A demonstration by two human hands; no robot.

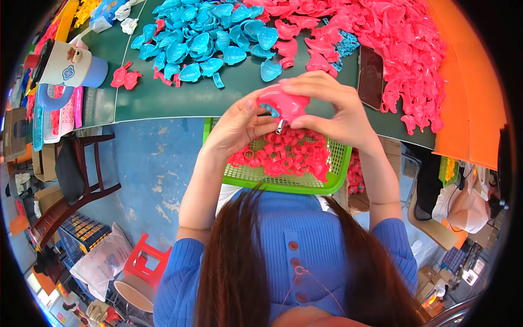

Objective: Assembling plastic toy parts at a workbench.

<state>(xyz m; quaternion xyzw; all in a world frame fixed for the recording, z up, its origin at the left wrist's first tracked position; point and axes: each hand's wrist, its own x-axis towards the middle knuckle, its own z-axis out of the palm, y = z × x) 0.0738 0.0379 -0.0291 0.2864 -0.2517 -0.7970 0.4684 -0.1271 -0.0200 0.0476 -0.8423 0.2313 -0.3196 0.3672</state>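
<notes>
Both my hands hold one glossy pink plastic toy part (294, 103) above the table's front edge. My left hand (235, 126) is closed on its left side, and my right hand (340, 103) grips it from the top and right, thumb underneath. Small blue pieces (269, 109) show at its left side. A short shiny metal piece (280, 126) sticks out below it; whether it is fixed to the part, I cannot tell. Under my hands, a green mesh basket (272, 187) holds many small pink ring-shaped parts (286, 158).
On the dark green table (147, 103) lie a pile of blue scoop-shaped parts (199, 43), a large heap of pink parts (403, 49) and a dark phone (371, 76). A mug (71, 65) stands at left. A wooden chair (90, 163) and a red stool (144, 261) stand on the floor.
</notes>
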